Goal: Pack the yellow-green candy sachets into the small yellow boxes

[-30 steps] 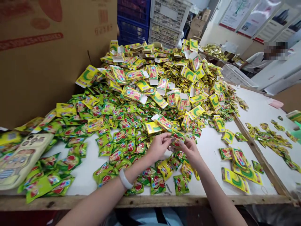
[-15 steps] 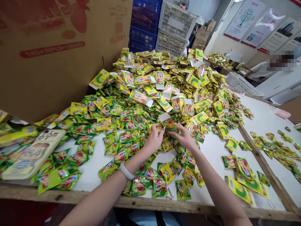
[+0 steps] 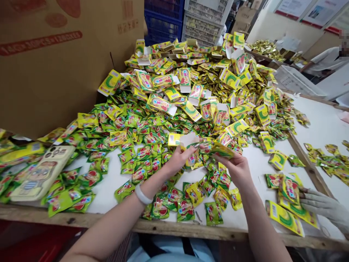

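"Where's the yellow-and-green pack point(image 3: 223, 149)?"
"Up over the white table point(image 3: 106, 183). The right hand point(image 3: 236, 165) is holding it."
"And the left hand point(image 3: 180, 158)?"
"Close by, at a white flap point(image 3: 189, 138). I can't tell if it grips anything."
"What's around?"
"A big heap point(image 3: 160, 103) behind, a phone point(image 3: 40, 174) on the left, someone's gloved hand point(image 3: 319, 203) on the right."

My one cam's strapped to my head, aimed forward and down, pretty close over the white, wood-edged tabletop point(image 3: 103, 198), slatted blue plastic crates point(image 3: 163, 27) farther off.

Two bare hands point(image 3: 177, 160) point(image 3: 240, 169), one phone point(image 3: 43, 175) (one bracelet point(image 3: 142, 195))
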